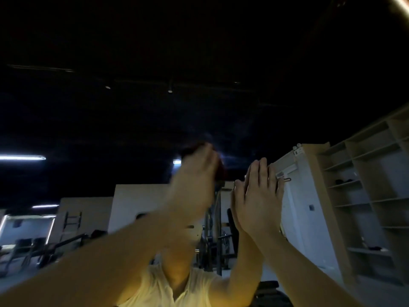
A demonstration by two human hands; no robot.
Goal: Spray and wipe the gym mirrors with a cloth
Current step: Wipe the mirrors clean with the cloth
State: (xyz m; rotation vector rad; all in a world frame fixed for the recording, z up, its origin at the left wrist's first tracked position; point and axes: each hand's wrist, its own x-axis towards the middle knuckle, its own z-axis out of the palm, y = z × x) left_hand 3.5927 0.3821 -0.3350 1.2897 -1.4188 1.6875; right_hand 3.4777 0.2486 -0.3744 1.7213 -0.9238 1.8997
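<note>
**Clerk:** Item one, the largest?

**Checker:** Mirror (155, 120). It spans the view behind both grips, with a dark ceiling reflected above them. This is the surface being cleaned.

**Clerk:** Item two?

**Checker:** Open shelving (365, 185), to the right of the right grip and well apart from it. I cannot tell whether it is the real unit or its reflection.

**Clerk:** Item three?

**Checker:** Gym machines (212, 235), reflected below and between the grips.

**Clerk:** Item four, the grips?

**Checker:** Right grip (263, 196) has its fingers straight and together, laid flat on the glass and holding nothing. Its own reflection meets it palm to palm. Judged to be a brace for steadying the reach. Left grip (192, 180) is raised just to the left of it and blurred, with the fingers curled round the cloth. Judged to be mid-wipe.

**Clerk:** Item five, the smallest?

**Checker:** Cloth (220, 171), dark red. It is bunched in the left grip and shows at the fingertips and along the edge nearer the right grip. It is held balled, probably so the pressure goes onto the glass. No spray bottle is in view.
</note>
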